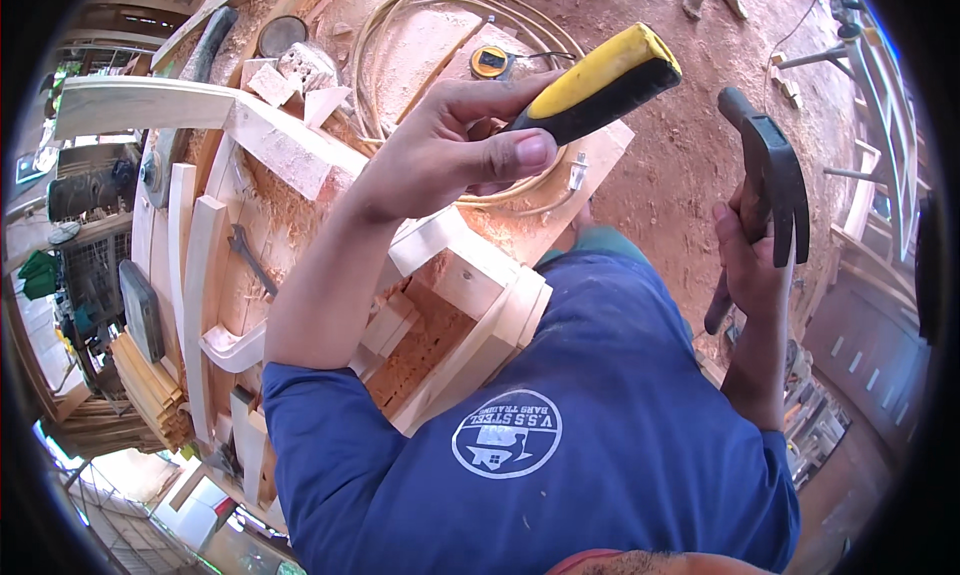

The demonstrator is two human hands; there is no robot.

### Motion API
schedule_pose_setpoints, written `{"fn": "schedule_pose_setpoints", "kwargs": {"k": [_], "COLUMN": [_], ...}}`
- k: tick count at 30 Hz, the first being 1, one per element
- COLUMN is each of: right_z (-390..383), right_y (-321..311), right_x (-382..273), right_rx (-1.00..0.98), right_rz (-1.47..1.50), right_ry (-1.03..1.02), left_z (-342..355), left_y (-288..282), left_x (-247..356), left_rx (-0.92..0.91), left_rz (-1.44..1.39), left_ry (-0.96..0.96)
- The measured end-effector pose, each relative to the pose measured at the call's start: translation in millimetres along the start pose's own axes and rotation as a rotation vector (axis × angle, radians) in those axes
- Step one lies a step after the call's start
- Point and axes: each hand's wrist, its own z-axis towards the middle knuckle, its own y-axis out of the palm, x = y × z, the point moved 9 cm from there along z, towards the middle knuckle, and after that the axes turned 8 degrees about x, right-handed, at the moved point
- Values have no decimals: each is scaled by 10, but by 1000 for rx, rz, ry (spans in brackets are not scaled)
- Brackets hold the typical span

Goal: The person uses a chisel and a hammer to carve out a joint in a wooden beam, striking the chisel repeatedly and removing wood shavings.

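My left hand (455, 150) is raised over the workbench, its fingers and thumb closed around a tool with a chunky yellow-and-black handle (605, 85). The handle's butt points up and to the right; whatever lies at its other end is hidden behind the hand. Out to the right, my right hand (752, 260) grips a claw hammer (778, 165) by its shaft, with the dark head and claw above the fist and the shaft's end poking out below. Pale wooden pieces joined in a frame (480, 275) lie under my left forearm, close to my body.
On the sawdust-covered bench lie a coiled cable (375, 75) with a plug (578, 171), a yellow tape measure (490, 63), a wrench (250, 258) and wood offcuts (272, 85). Curved boards (205, 275) stand at the left. Another person's feet (712, 0) show at the top right.
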Motion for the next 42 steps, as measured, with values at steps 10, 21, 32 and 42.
{"fn": "schedule_pose_setpoints", "kwargs": {"k": [10, 21, 32, 42], "right_z": [465, 267, 153, 496], "right_y": [-482, 51, 356, -353], "right_x": [-791, -726, -647, -735], "right_rx": [62, 52, -83, 225], "right_rz": [327, -136, -160, 118], "right_ry": [-236, -350, -404, -190], "left_z": [-69, -117, -156, -208], "left_y": [-25, -40, 11, -130], "left_x": [-81, -110, -177, -55], "left_rx": [-11, -25, -70, 14], "left_rz": [-6, 85, 165, 142], "left_ry": [-84, -160, -123, -89]}}
